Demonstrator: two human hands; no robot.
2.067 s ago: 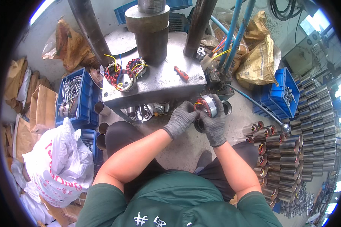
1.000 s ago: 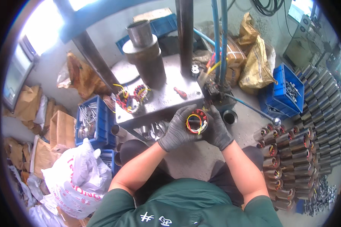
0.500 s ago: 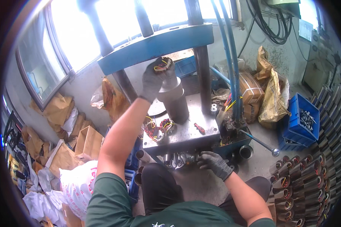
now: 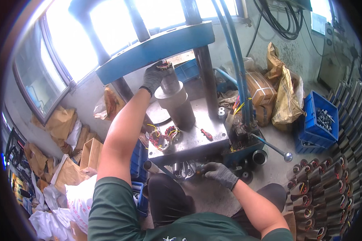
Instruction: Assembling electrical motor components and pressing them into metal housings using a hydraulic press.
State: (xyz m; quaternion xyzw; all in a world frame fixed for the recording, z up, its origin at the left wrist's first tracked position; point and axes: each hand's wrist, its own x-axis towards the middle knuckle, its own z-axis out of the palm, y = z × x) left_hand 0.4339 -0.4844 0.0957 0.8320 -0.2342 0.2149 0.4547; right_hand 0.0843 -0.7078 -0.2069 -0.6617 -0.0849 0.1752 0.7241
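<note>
My left hand (image 4: 152, 77), in a dark grey glove, is closed round a wire-wound motor stator (image 4: 164, 65) at the top of a stepped metal cylinder (image 4: 169, 86). The cylinder stands upright on the steel table (image 4: 213, 127) of a blue press (image 4: 157, 48), under its crossbeam. My right hand (image 4: 220, 175), also gloved, has its fingers curled at the table's lower front edge; what they grip is hidden. Two more wound stators (image 4: 161, 143) with red and yellow wires lie on the table's left part. A red-handled screwdriver (image 4: 206, 135) lies on its right.
Rows of metal tubes with wound stators inside (image 4: 309, 193) are stacked at the right. Blue crates (image 4: 319, 120) of metal parts stand behind them. A ball-ended lever (image 4: 287, 156) sticks out right of the press. Sacks and cartons (image 4: 90, 154) crowd the left.
My left hand has lowered the stator onto the cylinder's top, its palm turning to the cylinder's left side. My right hand has shifted slightly left, fingers curling in. The view has tilted a little.
</note>
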